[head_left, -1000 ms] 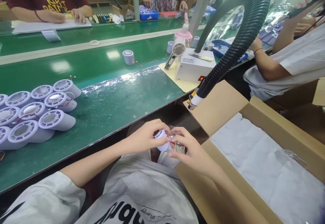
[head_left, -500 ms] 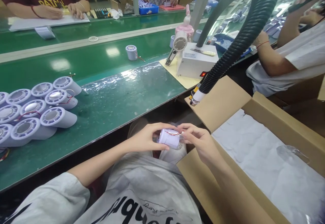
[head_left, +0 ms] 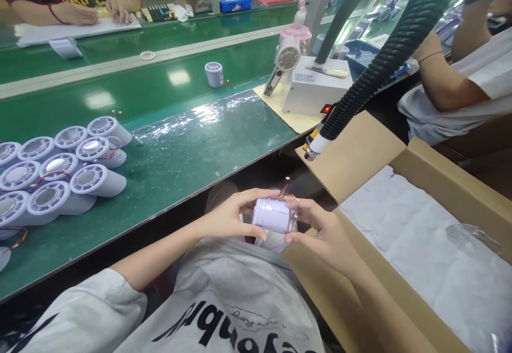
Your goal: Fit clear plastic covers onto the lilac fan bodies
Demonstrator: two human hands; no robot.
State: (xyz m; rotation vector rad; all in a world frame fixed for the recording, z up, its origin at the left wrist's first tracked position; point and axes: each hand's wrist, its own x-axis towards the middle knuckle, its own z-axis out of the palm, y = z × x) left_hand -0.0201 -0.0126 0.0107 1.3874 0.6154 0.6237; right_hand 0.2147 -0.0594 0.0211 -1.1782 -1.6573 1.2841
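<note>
Over my lap, a pale lavender cylindrical housing point(head_left: 271, 215) lies on its side between both hands. My left hand point(head_left: 236, 215) wraps its left end, thumb below and fingers over the top. On the other end, my right hand point(head_left: 316, 224) grips with thumb below and fingers above. Clear plastic point(head_left: 293, 219) shows around that right end. Thin red and yellow wires with a small white connector point(head_left: 287, 180) stick up from behind the housing. Similar lavender housings point(head_left: 52, 198) stand grouped on the green bench at the left.
An open cardboard box point(head_left: 352, 155) with white lining point(head_left: 400, 214) is at my right. A black corrugated hose point(head_left: 372, 86) hangs above it. On the bench stand a white machine point(head_left: 316, 94), a handheld fan point(head_left: 288, 57) and a single housing point(head_left: 214, 75). Co-workers sit opposite and at right.
The housing has turned in my hands, so its wires now rise behind it. My right hand has gone from pinching near the wires to gripping the right end. The view has shifted slightly.
</note>
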